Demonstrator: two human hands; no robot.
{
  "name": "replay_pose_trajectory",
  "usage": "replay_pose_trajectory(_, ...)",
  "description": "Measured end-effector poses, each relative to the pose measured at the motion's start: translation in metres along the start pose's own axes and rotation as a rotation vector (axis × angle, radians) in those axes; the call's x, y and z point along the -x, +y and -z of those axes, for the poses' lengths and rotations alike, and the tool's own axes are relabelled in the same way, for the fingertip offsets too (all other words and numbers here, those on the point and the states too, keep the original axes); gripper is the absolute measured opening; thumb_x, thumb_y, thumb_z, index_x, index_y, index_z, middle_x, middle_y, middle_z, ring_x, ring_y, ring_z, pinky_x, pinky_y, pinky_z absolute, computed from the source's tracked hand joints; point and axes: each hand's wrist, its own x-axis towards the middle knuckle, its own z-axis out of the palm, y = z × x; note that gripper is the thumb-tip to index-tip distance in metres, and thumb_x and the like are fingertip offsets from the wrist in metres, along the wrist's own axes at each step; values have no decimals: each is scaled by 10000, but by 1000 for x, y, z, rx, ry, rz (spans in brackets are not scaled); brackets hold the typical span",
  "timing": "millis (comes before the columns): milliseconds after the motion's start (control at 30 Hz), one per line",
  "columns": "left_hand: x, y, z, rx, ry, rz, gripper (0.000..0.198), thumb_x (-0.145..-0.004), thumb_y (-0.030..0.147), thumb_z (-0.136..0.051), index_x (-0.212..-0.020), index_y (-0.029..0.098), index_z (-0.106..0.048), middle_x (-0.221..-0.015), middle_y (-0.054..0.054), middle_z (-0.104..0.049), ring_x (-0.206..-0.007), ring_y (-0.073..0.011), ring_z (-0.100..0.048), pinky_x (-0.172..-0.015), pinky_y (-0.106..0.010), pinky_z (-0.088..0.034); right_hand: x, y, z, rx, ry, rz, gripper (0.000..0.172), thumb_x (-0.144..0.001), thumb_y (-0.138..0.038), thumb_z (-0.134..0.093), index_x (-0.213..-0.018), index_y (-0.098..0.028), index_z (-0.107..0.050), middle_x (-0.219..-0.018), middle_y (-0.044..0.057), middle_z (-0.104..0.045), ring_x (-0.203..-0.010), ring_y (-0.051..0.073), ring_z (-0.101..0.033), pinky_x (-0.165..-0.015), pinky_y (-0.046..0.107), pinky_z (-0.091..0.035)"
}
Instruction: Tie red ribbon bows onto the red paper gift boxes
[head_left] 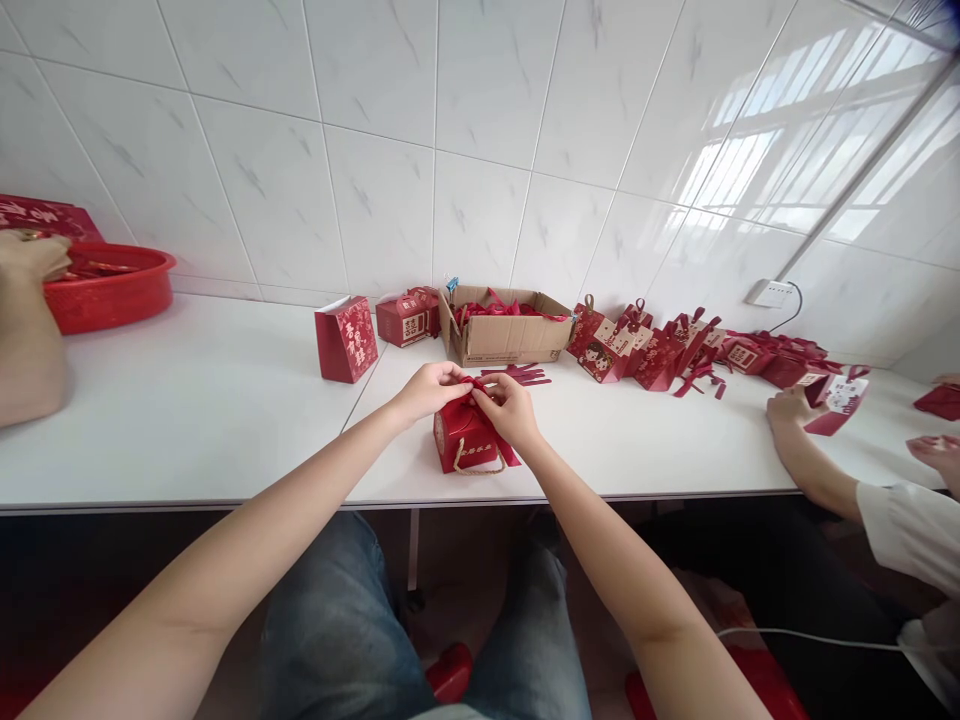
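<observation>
In front of me, close to the table's front edge, stands a red gift box [466, 440] with gold lettering and a twisted rope handle hanging down its near side. My left hand [435, 388] pinches a red ribbon [472, 384] at the top of the box. From the other side my right hand [510, 404] has its fingers closed on the same ribbon. A loose end of it hangs down at the box's right. Both hands' fingertips nearly meet, and the exact shape of the ribbon between them is hard to make out.
Behind the box sits a cardboard carton [510, 338] of red ribbons, with cut ribbon strips [525, 374] before it. Red boxes [346, 340] stand left and right. A red basin [120, 290] and another person's arm are far left; a co-worker's hand [795, 408] holds a box right.
</observation>
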Motion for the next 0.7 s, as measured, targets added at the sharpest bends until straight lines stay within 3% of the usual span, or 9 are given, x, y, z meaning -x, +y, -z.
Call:
replay_pose_trajectory(233, 3, -4, 3, -227, -30, -196, 197, -682, 299, -655, -819, 175, -588, -864, -44, -656, -887, -204, -635, -797, -324, -482, 1, -1, 0, 0, 22, -10, 161, -784, -319, -611, -844, -182, -671, -821, 52, -722, -789, 191, -676, -745, 304, -508)
replay_pose_trajectory(467, 3, -6, 2, -271, 54, -258, 141, -700, 295, -632, -764, 181, -577, -844, -47, -658, -856, -201, -639, -798, -327, -492, 1, -1, 3, 171, 87, 49, 157, -777, -318, -642, -827, -201, -734, -934, 67, -665, -737, 166, -610, -677, 297, -502)
replay_pose_trajectory(700, 4, -4, 3, -244, 47, -267, 177, -696, 329, -653, -770, 179, -593, -845, -52, -667, -823, -193, -635, -782, -321, -491, 0, 1, 3, 276, 43, 119, 118, -749, -328, -701, -773, -221, -745, -955, 74, -650, -937, 222, -605, -887, 375, -465)
